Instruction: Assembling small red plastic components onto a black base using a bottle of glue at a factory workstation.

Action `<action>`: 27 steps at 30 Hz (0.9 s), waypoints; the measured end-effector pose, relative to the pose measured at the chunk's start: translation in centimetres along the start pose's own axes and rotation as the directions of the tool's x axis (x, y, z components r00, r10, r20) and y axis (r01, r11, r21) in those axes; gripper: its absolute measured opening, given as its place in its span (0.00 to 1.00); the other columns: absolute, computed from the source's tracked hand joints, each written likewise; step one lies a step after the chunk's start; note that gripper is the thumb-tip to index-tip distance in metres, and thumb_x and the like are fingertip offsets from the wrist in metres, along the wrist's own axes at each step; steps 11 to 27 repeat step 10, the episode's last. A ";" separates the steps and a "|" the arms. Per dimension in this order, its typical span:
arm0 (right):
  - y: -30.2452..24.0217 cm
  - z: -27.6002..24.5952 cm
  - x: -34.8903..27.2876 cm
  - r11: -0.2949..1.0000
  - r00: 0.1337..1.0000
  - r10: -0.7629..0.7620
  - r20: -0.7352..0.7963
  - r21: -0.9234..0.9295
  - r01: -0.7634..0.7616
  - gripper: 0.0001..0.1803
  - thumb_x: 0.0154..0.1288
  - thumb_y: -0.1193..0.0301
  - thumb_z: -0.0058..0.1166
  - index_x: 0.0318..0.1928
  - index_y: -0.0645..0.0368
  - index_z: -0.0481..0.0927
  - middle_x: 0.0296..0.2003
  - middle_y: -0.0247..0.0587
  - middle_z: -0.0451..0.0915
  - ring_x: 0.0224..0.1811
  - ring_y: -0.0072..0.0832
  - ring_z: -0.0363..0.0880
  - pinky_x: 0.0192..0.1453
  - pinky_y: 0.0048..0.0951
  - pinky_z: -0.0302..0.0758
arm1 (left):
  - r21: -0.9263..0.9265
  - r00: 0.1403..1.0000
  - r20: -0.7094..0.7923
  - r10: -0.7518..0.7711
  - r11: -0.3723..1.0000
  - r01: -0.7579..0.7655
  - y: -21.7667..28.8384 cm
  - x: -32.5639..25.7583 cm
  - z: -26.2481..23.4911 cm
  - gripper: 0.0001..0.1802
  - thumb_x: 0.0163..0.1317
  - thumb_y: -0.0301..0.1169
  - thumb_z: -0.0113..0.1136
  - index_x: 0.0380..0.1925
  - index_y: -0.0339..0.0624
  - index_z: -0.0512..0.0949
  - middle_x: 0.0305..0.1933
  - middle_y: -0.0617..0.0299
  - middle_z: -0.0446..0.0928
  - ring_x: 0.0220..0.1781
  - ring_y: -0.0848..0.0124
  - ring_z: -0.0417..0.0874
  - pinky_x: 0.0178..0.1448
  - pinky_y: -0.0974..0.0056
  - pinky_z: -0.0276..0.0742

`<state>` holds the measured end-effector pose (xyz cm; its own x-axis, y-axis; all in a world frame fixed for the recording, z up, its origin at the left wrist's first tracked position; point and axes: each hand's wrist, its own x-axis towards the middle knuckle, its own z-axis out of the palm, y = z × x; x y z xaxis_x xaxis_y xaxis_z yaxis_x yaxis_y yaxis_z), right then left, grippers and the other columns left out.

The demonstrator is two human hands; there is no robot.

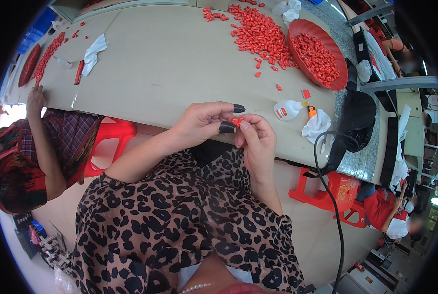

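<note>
Between both my hands, just over the table's near edge, is a small red shiny piece [237, 121]. My left hand [204, 122] pinches it from the left, with black coverings on the thumb and index fingertips. From the right, my right hand [258, 139] grips the same piece with thumb and fingers. The piece is partly hidden by the fingertips, so its full shape cannot be made out. Many similar red pieces lie in a loose heap [263, 36] at the far right. More of them fill a red scalloped bowl [343, 73] beside the heap.
Right of my hands are a white glue bottle [287, 110], an orange tool [312, 112], a red square [305, 93] and a white cloth [317, 125]. A black cable [334, 206] hangs at the right. At the left, a co-worker's hand [35, 98] touches a row of red pieces.
</note>
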<state>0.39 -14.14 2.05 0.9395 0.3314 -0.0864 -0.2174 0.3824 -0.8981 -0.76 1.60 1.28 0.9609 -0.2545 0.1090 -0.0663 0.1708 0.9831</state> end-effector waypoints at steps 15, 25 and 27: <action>0.6 -0.8 0.6 0.751 0.915 0.345 0.211 0.523 -0.404 0.05 0.58 0.74 0.45 0.29 0.63 0.70 0.25 0.37 0.72 0.17 0.14 0.64 0.20 0.16 0.63 | 0.045 0.990 0.046 0.137 0.989 -0.139 -0.7 -0.6 -0.2 0.16 0.57 0.22 0.47 0.47 0.35 0.66 0.43 0.54 0.71 0.43 0.74 0.74 0.45 0.73 0.72; 0.6 -0.8 0.6 0.751 0.915 0.345 0.211 0.523 -0.404 0.05 0.58 0.74 0.45 0.29 0.63 0.70 0.25 0.37 0.72 0.17 0.14 0.64 0.20 0.16 0.63 | 0.045 0.990 0.046 0.137 0.989 -0.139 -0.7 -0.6 -0.2 0.16 0.57 0.22 0.47 0.47 0.35 0.66 0.43 0.54 0.71 0.43 0.74 0.74 0.45 0.73 0.72; 0.6 -0.8 0.6 0.751 0.915 0.345 0.211 0.523 -0.404 0.05 0.58 0.74 0.45 0.29 0.63 0.70 0.25 0.37 0.72 0.17 0.14 0.64 0.20 0.16 0.63 | 0.045 0.990 0.046 0.137 0.989 -0.139 -0.7 -0.6 -0.2 0.16 0.57 0.22 0.47 0.47 0.35 0.66 0.43 0.54 0.71 0.43 0.74 0.74 0.45 0.73 0.72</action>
